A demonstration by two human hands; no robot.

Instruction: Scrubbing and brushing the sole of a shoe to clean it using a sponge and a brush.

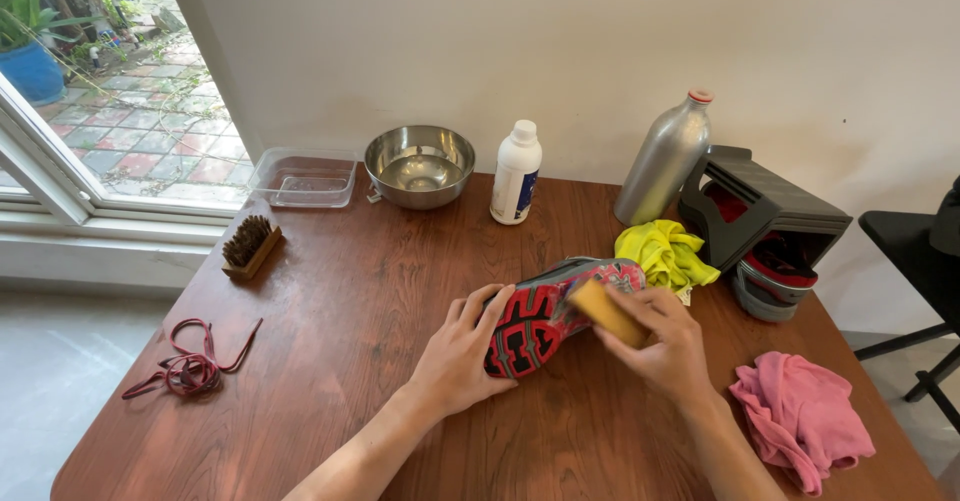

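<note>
1. Forearms enter from the near table edge and converge on a running shoe (545, 311) lying on its side at mid-table, red-and-black sole turned toward the camera.
2. Left hand (462, 353) lies spread against the heel end of the sole, fingers curled over its edge. This grip appears to brace the shoe so the sole stays exposed and does not roll.
3. Right hand (662, 346) is closed around a yellow sponge (607, 311), thumb on one side, fingers on the other. The sponge's free end is pressed to the toe end of the shoe, just beyond the fingertips.
4. Shoe position: between both hands, touching each; the toe points away from the left hand toward the right.
5. Beyond the right hand: a yellow cloth (667, 253), a metal bottle (664, 159) and a dark rack holding the second shoe (775, 279).
6. Right of the right hand: a pink cloth (802, 416).
7. Left of the left hand, well apart: red laces (190, 366) and a wooden brush (250, 246).
</note>
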